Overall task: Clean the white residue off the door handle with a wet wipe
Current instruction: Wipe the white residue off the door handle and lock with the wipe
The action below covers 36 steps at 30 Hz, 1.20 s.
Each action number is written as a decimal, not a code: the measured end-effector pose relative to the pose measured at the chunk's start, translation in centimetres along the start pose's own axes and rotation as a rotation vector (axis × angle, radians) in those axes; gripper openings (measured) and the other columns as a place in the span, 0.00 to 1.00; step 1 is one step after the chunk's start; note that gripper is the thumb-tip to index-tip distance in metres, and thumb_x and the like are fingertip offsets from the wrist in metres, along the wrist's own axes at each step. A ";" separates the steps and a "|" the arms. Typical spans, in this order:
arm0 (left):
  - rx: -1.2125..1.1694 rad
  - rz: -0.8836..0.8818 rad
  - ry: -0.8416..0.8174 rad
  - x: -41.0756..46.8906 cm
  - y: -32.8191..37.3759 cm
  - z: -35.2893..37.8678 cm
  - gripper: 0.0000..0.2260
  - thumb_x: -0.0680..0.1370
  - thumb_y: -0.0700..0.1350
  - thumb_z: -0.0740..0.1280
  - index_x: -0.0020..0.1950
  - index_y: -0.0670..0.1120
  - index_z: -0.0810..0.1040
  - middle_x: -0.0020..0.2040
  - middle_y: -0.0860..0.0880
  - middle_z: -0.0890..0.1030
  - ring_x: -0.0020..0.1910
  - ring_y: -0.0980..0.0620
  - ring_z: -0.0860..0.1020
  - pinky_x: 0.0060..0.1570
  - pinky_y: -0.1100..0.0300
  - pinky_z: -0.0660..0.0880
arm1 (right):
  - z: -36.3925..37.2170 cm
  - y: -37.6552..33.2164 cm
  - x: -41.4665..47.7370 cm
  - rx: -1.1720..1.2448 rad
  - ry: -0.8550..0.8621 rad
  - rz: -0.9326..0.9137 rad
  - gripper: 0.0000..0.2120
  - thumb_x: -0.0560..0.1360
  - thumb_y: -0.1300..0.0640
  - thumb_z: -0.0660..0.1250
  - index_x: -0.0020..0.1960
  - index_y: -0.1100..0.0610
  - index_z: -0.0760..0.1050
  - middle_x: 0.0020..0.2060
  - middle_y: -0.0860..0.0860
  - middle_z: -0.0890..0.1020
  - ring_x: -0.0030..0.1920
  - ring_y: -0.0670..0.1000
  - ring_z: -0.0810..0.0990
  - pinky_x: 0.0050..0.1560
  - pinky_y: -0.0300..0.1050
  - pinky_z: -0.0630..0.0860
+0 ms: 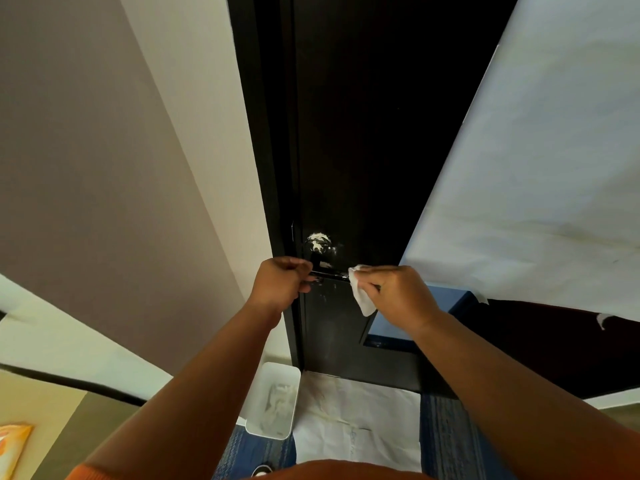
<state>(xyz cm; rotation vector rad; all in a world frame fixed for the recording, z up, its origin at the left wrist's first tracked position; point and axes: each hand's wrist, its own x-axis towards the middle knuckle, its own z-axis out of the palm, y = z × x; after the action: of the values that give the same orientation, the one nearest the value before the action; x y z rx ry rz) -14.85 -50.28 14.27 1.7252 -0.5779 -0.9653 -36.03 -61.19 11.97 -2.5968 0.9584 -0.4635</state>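
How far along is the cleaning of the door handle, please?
Nothing looks clean yet. The right hand holds the wet wipe against the free end of the door handle while the left hand grips the other end. Thick white residue covers the round plate above, with smears below.

The left hand (282, 284) grips the black door handle (329, 273); the right hand (394, 294) presses a wet wipe (360, 292) against its right end, white residue (318, 242) just above.

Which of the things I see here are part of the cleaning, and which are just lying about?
In the job: door handle with white residue; wet wipe gripped by right hand; left hand holding the handle.
Lying about: white bin on the floor; paper sheet beside it; paper covering on the right wall.
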 end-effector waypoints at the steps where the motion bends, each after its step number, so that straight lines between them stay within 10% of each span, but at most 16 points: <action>1: 0.011 0.001 0.002 0.0 0.0 0.0 0.04 0.81 0.45 0.69 0.50 0.48 0.84 0.44 0.47 0.87 0.39 0.51 0.85 0.41 0.60 0.77 | 0.0 -0.4 0.2 -0.018 0.008 -0.018 0.13 0.76 0.58 0.73 0.61 0.58 0.83 0.54 0.55 0.86 0.50 0.54 0.86 0.52 0.37 0.78; 7: 0.033 -0.005 0.002 0.0 0.2 -0.1 0.04 0.81 0.44 0.69 0.51 0.47 0.84 0.43 0.48 0.88 0.38 0.52 0.85 0.36 0.64 0.75 | 2.5 -4.9 4.3 -0.117 -0.037 -0.185 0.08 0.73 0.59 0.63 0.35 0.53 0.75 0.29 0.48 0.80 0.30 0.50 0.79 0.35 0.44 0.80; 16: 0.017 -0.010 -0.012 0.3 0.0 -0.2 0.04 0.81 0.44 0.70 0.52 0.47 0.84 0.44 0.48 0.88 0.39 0.50 0.85 0.41 0.59 0.79 | -0.6 -1.3 0.2 0.189 0.021 0.129 0.12 0.78 0.56 0.71 0.61 0.52 0.83 0.57 0.53 0.85 0.56 0.52 0.83 0.60 0.43 0.80; 22: 0.037 0.018 -0.009 0.2 0.2 -0.2 0.04 0.81 0.44 0.70 0.52 0.46 0.85 0.45 0.47 0.87 0.36 0.56 0.84 0.31 0.70 0.75 | -0.4 -2.6 0.9 0.144 0.038 0.122 0.09 0.78 0.59 0.71 0.57 0.55 0.85 0.53 0.54 0.86 0.52 0.53 0.84 0.57 0.44 0.81; 28: 0.047 0.007 -0.028 0.1 0.5 -0.5 0.06 0.81 0.42 0.70 0.54 0.43 0.85 0.44 0.47 0.87 0.33 0.59 0.83 0.28 0.71 0.74 | 2.2 -7.2 4.4 0.121 0.075 0.081 0.12 0.76 0.56 0.67 0.34 0.55 0.81 0.29 0.52 0.80 0.31 0.52 0.80 0.35 0.52 0.80; 36: 0.016 -0.072 -0.063 0.4 0.4 -1.0 0.05 0.79 0.48 0.72 0.53 0.48 0.85 0.47 0.48 0.87 0.44 0.49 0.85 0.43 0.57 0.77 | 1.1 -3.7 1.7 0.106 0.129 0.045 0.07 0.76 0.60 0.72 0.53 0.55 0.86 0.48 0.54 0.87 0.47 0.54 0.86 0.52 0.51 0.83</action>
<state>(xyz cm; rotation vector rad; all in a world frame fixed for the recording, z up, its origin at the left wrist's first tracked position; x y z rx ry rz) -13.72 -50.18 14.70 1.7447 -0.5688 -1.0716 -32.24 -59.47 12.80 -2.4699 1.0028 -0.6584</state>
